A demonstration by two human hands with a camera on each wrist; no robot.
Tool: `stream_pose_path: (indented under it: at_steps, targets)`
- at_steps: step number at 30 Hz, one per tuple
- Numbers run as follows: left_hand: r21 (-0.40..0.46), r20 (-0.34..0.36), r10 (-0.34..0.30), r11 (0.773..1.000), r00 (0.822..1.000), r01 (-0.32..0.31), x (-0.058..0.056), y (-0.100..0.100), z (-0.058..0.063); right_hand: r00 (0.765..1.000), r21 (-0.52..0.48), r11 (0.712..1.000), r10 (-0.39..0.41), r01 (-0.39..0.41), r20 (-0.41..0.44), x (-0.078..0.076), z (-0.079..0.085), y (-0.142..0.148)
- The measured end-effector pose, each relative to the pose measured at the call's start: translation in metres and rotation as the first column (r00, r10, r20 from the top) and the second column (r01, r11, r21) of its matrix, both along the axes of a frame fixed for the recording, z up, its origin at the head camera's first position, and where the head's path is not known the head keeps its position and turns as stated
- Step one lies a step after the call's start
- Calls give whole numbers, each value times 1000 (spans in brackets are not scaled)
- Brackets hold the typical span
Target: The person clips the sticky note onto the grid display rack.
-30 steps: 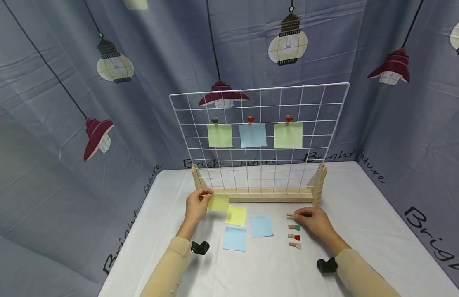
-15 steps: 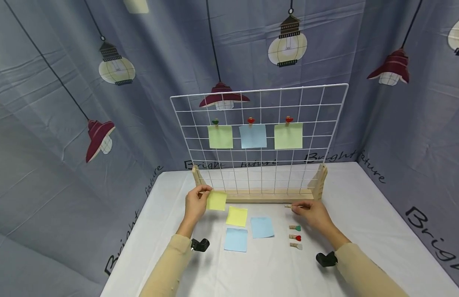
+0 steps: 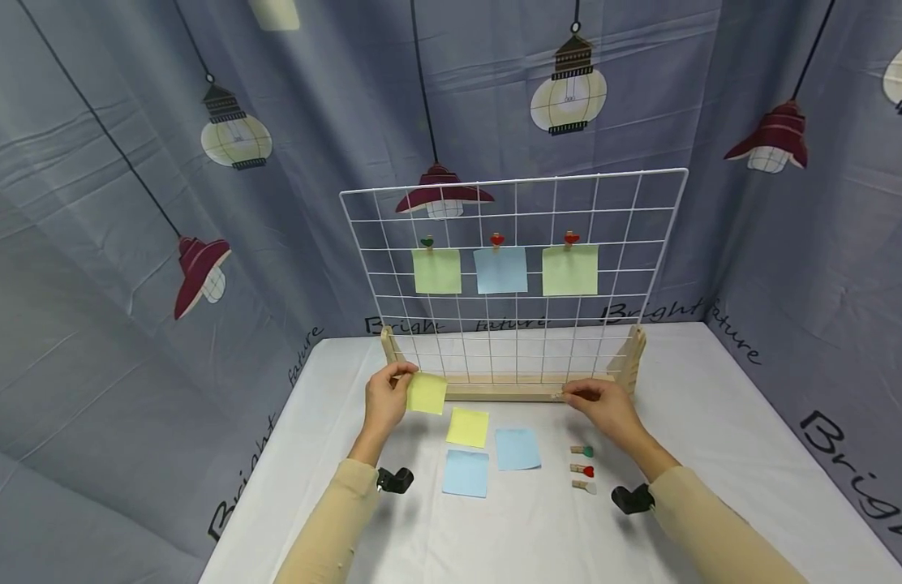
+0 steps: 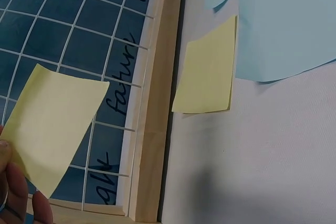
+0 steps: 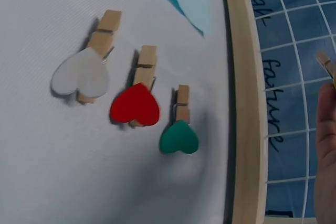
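Observation:
My left hand pinches a yellow sticky note by its left edge, raised in front of the grid's lower left part. Between the thumb and fingers of my right hand is a small wooden clothespin, close to the stand's wooden base. A bit of yellow shows on that clothespin at the edge of the right wrist view; the rest is hidden or out of frame. Below the left hand lie another yellow note and two blue notes. Near the right wrist lie clothespins with a green heart, red heart and white heart.
A white wire grid stands upright on a wooden base at the back of the white table. Clipped on it are two green notes with a blue note between them. A printed curtain surrounds the table.
My right hand has lifted the clothespin away from the row and moved it forward and slightly left, toward the grid's base. The left hand holds its note nearly still, shifting it slightly.

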State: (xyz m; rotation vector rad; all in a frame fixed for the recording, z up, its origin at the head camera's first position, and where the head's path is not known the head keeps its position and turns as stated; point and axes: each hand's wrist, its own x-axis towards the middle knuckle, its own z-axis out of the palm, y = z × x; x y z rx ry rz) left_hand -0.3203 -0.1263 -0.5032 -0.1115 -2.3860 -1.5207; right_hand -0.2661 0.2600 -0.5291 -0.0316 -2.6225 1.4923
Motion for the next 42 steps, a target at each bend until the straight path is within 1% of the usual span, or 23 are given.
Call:
stream_pose_path:
  at_steps: [8,12,16,20,22,27,30,35,38,42]
  targets:
    - [3,-30,3,1000,1000,-3,-1,1,5,1000,-19,1000,8,-8,8,-3,12,-7]
    - [15,-43,24,1000,999,-23,-2,1,6,1000,-42,999,23,-23,-7,-4,21,-10]
    - [33,-45,42,999,998,-40,-2,1,6,996,-82,994,69,-74,-61,-7,32,-13]
    - [34,-44,42,999,998,-41,-1,1,7,987,-113,985,117,-130,-113,-11,42,-16]
    - [28,-41,42,999,998,-41,-1,1,8,987,-116,984,124,-136,-106,-14,46,-18]
    - [10,-22,43,999,999,-42,-1,0,9,990,-136,981,132,-137,-48,-19,53,-23]
    - [8,-12,48,999,999,-48,0,-1,8,989,-153,977,142,-146,-41,-20,57,-26]
    - [22,-26,44,999,999,-43,-2,-2,9,982,-122,977,167,-176,-82,-22,63,-32]
    - [27,-33,44,999,998,-43,-3,-1,11,977,-106,975,186,-196,-101,-25,68,-35]
    - [34,-37,47,998,998,-46,-5,1,15,980,-85,979,181,-188,-77,-28,75,-41]
